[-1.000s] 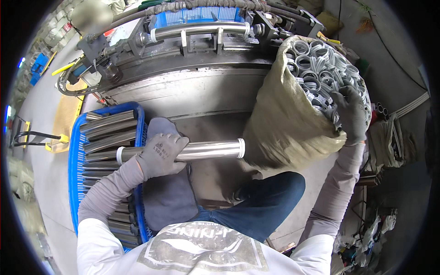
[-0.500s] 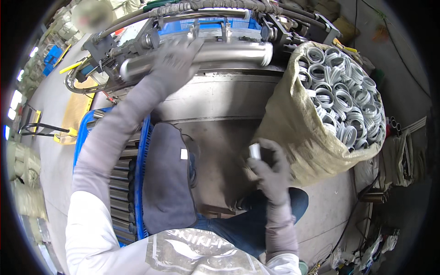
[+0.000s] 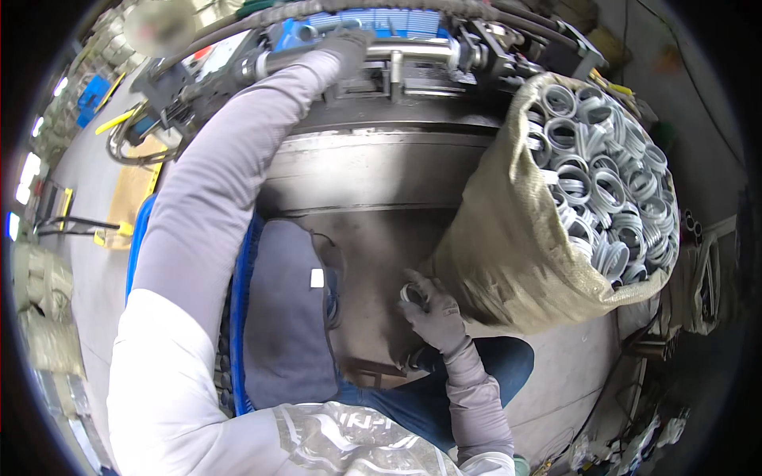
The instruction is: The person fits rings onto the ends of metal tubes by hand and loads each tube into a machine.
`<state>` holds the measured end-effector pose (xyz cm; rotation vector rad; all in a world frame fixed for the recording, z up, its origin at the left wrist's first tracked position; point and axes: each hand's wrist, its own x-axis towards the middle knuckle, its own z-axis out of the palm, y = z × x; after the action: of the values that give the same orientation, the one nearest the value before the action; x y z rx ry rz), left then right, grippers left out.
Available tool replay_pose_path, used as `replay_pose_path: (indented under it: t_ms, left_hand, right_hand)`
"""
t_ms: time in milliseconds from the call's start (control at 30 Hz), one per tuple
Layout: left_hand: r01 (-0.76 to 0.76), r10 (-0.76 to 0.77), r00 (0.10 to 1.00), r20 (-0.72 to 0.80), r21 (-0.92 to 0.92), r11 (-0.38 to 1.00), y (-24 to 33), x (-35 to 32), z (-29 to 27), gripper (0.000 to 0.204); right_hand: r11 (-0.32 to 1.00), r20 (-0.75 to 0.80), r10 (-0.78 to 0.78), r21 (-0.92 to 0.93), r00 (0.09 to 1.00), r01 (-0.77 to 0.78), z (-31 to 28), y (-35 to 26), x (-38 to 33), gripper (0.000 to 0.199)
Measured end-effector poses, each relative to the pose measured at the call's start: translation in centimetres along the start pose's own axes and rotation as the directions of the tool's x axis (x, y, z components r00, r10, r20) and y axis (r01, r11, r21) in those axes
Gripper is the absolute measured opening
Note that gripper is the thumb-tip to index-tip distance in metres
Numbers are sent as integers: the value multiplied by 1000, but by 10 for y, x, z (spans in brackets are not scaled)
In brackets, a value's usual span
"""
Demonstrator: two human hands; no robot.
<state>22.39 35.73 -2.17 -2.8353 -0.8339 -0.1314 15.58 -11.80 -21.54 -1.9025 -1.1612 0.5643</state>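
A shiny metal tube [image 3: 413, 50] lies across the supports of the machine at the far side. My left hand [image 3: 349, 46], in a grey glove, is closed over its middle, and its fingertips are partly hidden. My left forearm crosses in front of the tube's left part. My right hand [image 3: 441, 324], also gloved, is low in front of me, beside the sack. Between its thumb and fingers it pinches a small grey ring [image 3: 413, 294]. The woven sack [image 3: 508, 262] at the right is heaped with several similar grey threaded rings [image 3: 607, 186].
Behind the machine [image 3: 496, 59] sits a blue crate [image 3: 397, 22] with another tube in it. A blue basket [image 3: 246, 317] stands at my left, mostly hidden by my arm. Beside it is a dark padded cover [image 3: 290, 317]. Hoses [image 3: 381, 11] run above the machine.
My left hand has carried the tube farther away, onto the machine's supports. My right hand has dropped lower and a little left, turning the ring. The view has shifted slightly.
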Motion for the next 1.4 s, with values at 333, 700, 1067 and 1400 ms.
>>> replay_pose_path:
  t_ms: [333,700,1067,1400]
  left_hand:
    - [-350,258,872,-415,-162,923,-113,-232,36,34]
    - [207,-228,875,426,95,974,-210,-459,219,69]
    - [32,-69,983,-167,-212,977,-108,-434,42,43]
    - [-257,300,949,98,-315,914,78,-405,19,37]
  right_hand:
    - [885,154,251,364,956,-291,-11,4,-10,47]
    - [791,41,194,584,980,-181,-6,-14,4,41]
    - [133,122,314,976,942,-171,40,-55,34,46]
    - [850,-397,57,501,916,164,25,-107,3,29]
